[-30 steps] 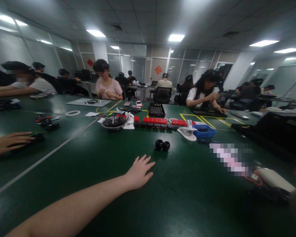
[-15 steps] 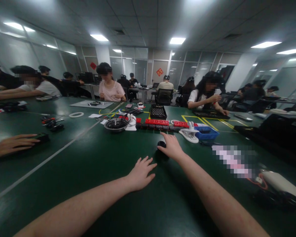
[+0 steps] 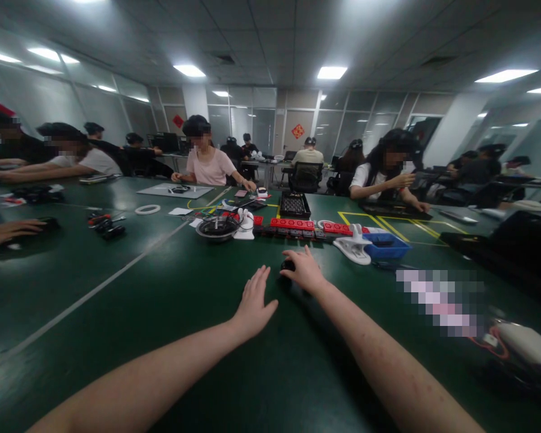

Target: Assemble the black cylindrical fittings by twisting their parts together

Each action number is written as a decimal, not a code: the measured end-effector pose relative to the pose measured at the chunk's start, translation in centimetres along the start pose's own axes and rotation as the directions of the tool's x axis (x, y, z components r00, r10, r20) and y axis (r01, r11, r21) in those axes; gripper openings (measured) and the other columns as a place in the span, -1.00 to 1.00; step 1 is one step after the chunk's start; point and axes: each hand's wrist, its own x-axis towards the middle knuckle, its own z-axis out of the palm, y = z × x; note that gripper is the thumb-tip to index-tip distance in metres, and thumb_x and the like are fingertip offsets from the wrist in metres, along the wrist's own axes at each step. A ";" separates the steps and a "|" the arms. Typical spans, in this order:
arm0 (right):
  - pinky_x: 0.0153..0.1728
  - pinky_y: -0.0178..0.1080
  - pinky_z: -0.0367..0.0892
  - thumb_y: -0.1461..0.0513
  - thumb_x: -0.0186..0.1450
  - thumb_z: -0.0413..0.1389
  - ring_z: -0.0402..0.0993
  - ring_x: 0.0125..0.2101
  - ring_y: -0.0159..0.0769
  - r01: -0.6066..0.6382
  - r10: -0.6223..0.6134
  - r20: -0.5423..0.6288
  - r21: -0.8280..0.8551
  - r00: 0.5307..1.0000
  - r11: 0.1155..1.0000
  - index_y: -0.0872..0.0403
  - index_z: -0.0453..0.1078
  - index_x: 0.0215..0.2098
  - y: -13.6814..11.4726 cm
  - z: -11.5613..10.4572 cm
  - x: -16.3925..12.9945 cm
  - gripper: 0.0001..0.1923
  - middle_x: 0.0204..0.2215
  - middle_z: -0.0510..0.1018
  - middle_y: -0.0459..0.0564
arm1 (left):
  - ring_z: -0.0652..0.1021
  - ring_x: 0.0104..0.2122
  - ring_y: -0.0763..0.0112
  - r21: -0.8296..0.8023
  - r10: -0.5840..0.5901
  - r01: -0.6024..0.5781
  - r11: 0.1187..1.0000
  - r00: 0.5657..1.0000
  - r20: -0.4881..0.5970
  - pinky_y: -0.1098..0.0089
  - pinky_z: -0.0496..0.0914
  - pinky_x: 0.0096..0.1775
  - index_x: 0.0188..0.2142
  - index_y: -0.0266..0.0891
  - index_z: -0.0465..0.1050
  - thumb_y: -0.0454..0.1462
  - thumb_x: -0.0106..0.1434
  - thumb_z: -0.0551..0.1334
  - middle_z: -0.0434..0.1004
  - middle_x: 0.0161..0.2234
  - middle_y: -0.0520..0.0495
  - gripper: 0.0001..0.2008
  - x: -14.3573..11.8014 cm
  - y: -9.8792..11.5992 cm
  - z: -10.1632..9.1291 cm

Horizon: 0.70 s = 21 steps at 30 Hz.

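My right hand (image 3: 303, 270) lies over a small black round part (image 3: 287, 265) on the green table (image 3: 171, 313), fingers curled onto it; most of the part is hidden under the hand. My left hand (image 3: 253, 300) rests just left of it, fingers apart and raised slightly off the table, holding nothing. Both forearms reach in from the bottom edge.
Beyond the hands lie a row of red blocks (image 3: 293, 224), a black tray (image 3: 291, 205), a dark bowl (image 3: 217, 227), a white clamp (image 3: 352, 245) and a blue bin (image 3: 385, 245). A co-worker's hand (image 3: 6, 231) rests at far left. Several people sit across the table.
My right arm came in from the right and its hand closed over the black part. My left hand shifted slightly forward toward it. The view drifted a little to the right.
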 end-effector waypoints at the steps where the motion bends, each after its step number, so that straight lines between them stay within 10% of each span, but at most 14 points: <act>1: 0.10 0.09 -0.17 0.15 0.09 0.16 0.39 -0.16 -0.18 0.024 -0.024 0.007 0.019 1.000 1.000 0.09 0.23 -0.07 -0.6 0.0 -0.3 -0.55 -0.29 0.52 0.01 | -0.14 0.19 0.21 -0.016 -0.019 0.019 1.000 1.000 -0.008 0.11 -0.14 0.14 0.19 -0.23 -0.21 -0.28 0.10 0.07 -0.24 0.23 -0.12 -0.31 0.1 -0.2 0.0; 10: 0.13 0.00 -0.15 0.18 0.09 0.17 0.38 -0.16 -0.27 0.205 -0.227 0.070 0.237 0.971 0.950 0.07 0.24 -0.19 -6.0 -2.2 -6.2 -0.66 -0.26 0.48 -0.05 | -0.11 0.19 0.24 -0.214 0.273 -0.267 0.940 0.962 -0.003 0.18 -0.24 0.16 0.19 -0.22 -0.27 -0.31 0.04 -0.01 -0.24 0.23 -0.01 -0.29 -0.7 0.1 -0.8; 21: -0.18 -0.17 0.25 0.11 0.09 0.17 0.33 -0.22 -0.21 0.115 -0.179 0.146 0.366 0.973 0.924 0.09 0.27 -0.12 -5.6 -5.2 -12.8 -0.58 -0.26 0.44 0.04 | 0.10 0.13 0.11 -0.200 0.483 -0.440 0.876 0.780 0.399 0.08 -0.20 0.12 0.10 -0.12 0.14 0.24 0.11 -0.24 0.17 0.11 -0.07 -0.26 -1.0 1.2 -1.1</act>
